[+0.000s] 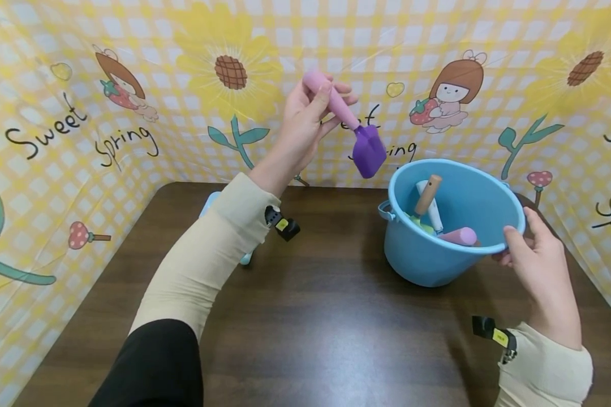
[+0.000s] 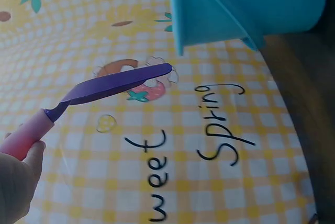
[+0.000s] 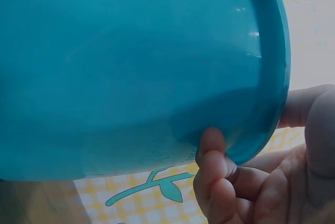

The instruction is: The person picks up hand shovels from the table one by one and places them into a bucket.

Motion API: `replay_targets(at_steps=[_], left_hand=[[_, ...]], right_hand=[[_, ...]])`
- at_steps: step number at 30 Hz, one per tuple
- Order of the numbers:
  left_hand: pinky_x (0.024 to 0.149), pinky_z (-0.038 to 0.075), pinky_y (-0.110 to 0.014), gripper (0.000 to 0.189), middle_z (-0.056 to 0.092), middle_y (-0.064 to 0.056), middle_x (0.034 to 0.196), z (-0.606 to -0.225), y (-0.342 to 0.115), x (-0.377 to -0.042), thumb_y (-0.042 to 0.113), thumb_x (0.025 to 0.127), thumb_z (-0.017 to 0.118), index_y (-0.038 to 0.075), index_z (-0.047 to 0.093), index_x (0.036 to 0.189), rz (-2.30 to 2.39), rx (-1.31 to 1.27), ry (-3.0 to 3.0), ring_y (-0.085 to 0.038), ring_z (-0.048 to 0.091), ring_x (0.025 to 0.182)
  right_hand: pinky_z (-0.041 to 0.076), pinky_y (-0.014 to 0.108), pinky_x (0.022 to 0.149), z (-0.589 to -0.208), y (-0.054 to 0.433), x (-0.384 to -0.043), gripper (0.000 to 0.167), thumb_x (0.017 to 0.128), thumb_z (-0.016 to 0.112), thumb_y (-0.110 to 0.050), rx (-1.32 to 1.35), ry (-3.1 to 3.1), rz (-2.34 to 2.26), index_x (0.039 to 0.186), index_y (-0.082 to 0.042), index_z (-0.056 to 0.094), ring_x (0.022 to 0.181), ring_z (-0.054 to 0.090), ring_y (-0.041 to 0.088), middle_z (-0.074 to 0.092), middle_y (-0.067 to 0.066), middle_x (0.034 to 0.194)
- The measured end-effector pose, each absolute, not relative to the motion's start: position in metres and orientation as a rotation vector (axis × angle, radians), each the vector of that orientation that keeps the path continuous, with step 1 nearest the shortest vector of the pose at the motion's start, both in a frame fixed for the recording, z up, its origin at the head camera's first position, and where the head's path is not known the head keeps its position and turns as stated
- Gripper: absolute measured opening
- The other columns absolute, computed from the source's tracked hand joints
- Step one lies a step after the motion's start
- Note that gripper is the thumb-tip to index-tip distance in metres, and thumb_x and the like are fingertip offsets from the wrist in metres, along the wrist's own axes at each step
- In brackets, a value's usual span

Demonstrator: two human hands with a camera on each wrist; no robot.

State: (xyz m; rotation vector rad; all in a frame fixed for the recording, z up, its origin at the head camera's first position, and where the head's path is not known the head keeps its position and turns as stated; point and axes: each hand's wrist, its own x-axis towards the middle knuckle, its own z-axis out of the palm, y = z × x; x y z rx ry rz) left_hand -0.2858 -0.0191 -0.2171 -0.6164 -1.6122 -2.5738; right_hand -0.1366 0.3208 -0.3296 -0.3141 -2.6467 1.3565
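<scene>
A toy shovel with a pink handle and purple blade (image 1: 369,151) is up in the air, left of and above the bucket. My left hand (image 1: 305,113) holds it by the handle, thumb on top, blade angled down to the right. In the left wrist view the purple blade (image 2: 118,84) shows edge-on. My right hand (image 1: 545,265) grips the rim of a light blue bucket (image 1: 427,260), which leans slightly. Inside lie a tool with a wooden handle (image 1: 428,195), a white-and-blue piece (image 1: 434,215) and a pink handle (image 1: 460,236). The right wrist view shows fingers (image 3: 213,166) against the bucket's outer wall.
A light blue object (image 1: 210,202) is mostly hidden behind my left forearm on the dark wooden table (image 1: 305,328). A yellow checked cloth (image 1: 315,34) with printed flowers and words stands around the table's back and sides. The bucket's handle loop (image 1: 385,211) sticks out at its left.
</scene>
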Motion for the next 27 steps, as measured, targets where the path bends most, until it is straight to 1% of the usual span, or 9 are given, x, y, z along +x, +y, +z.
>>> replay_targets(at_steps=[2, 4, 8, 12, 15, 19, 24, 27], left_hand=[[0.1, 0.053, -0.036, 0.033, 0.065, -0.007, 0.106, -0.21, -0.013, -0.285, 0.017, 0.105, 0.042, -0.002, 0.043, 0.133, -2.568, -0.654, -1.604, -0.033, 0.064, 0.117], [0.098, 0.054, -0.034, 0.032, 0.065, -0.007, 0.106, -0.203, -0.007, -0.285, 0.016, 0.106, 0.042, -0.001, 0.043, 0.132, -2.566, -0.672, -1.592, -0.035, 0.063, 0.119], [0.094, 0.056, -0.033, 0.028, 0.065, -0.011, 0.108, -0.192, 0.006, -0.285, 0.014, 0.106, 0.042, -0.001, 0.044, 0.13, -2.594, -0.671, -1.549, -0.037, 0.063, 0.12], [0.092, 0.057, -0.034, 0.027, 0.063, -0.02, 0.117, -0.189, 0.019, -0.285, 0.012, 0.106, 0.041, -0.001, 0.043, 0.129, -2.621, -0.678, -1.527, -0.039, 0.061, 0.122], [0.092, 0.057, -0.034, 0.029, 0.061, -0.024, 0.124, -0.189, 0.031, -0.284, 0.012, 0.106, 0.041, -0.001, 0.044, 0.131, -2.65, -0.687, -1.513, -0.04, 0.06, 0.122], [0.092, 0.057, -0.035, 0.032, 0.06, -0.027, 0.127, -0.186, 0.048, -0.282, 0.012, 0.105, 0.042, -0.002, 0.044, 0.134, -2.68, -0.713, -1.493, -0.041, 0.06, 0.122], [0.093, 0.057, -0.036, 0.026, 0.058, -0.03, 0.129, -0.183, 0.065, -0.278, 0.011, 0.106, 0.04, -0.002, 0.046, 0.128, -2.706, -0.755, -1.475, -0.043, 0.059, 0.123], [0.096, 0.056, -0.038, 0.028, 0.057, -0.031, 0.131, -0.186, 0.074, -0.275, 0.012, 0.106, 0.039, -0.001, 0.045, 0.13, -2.727, -0.785, -1.513, -0.043, 0.058, 0.124]], right_hand=[[0.039, 0.011, 0.065, -0.329, 0.322, -0.136, 0.071, 0.104, 0.04, -0.033, -0.326, -2.651, 1.346, 0.159, -0.005, 0.004, 0.062, 0.063, -0.002, 0.057, -0.026, 0.068], [0.038, 0.012, 0.065, -0.329, 0.322, -0.136, 0.071, 0.104, 0.04, -0.034, -0.324, -2.653, 1.339, 0.159, -0.006, 0.005, 0.062, 0.062, -0.003, 0.056, -0.026, 0.069], [0.039, 0.008, 0.063, -0.329, 0.321, -0.136, 0.07, 0.104, 0.04, -0.031, -0.29, -2.638, 1.344, 0.159, -0.003, 0.006, 0.06, 0.062, -0.002, 0.057, -0.025, 0.067], [0.04, 0.007, 0.062, -0.329, 0.32, -0.137, 0.07, 0.104, 0.04, -0.031, -0.294, -2.639, 1.354, 0.159, -0.003, 0.006, 0.06, 0.063, -0.001, 0.057, -0.024, 0.066], [0.038, 0.009, 0.063, -0.33, 0.32, -0.137, 0.071, 0.104, 0.04, -0.032, -0.307, -2.645, 1.355, 0.159, -0.004, 0.005, 0.061, 0.063, -0.002, 0.058, -0.024, 0.067], [0.037, 0.011, 0.065, -0.33, 0.321, -0.136, 0.071, 0.104, 0.04, -0.033, -0.313, -2.657, 1.337, 0.159, -0.006, 0.005, 0.061, 0.062, -0.003, 0.057, -0.025, 0.067], [0.04, 0.009, 0.063, -0.331, 0.321, -0.136, 0.07, 0.104, 0.04, -0.032, -0.29, -2.651, 1.336, 0.159, -0.004, 0.006, 0.061, 0.063, -0.001, 0.057, -0.025, 0.068], [0.039, 0.009, 0.063, -0.331, 0.321, -0.137, 0.07, 0.104, 0.04, -0.032, -0.295, -2.649, 1.338, 0.159, -0.004, 0.006, 0.061, 0.063, -0.002, 0.057, -0.024, 0.068]])
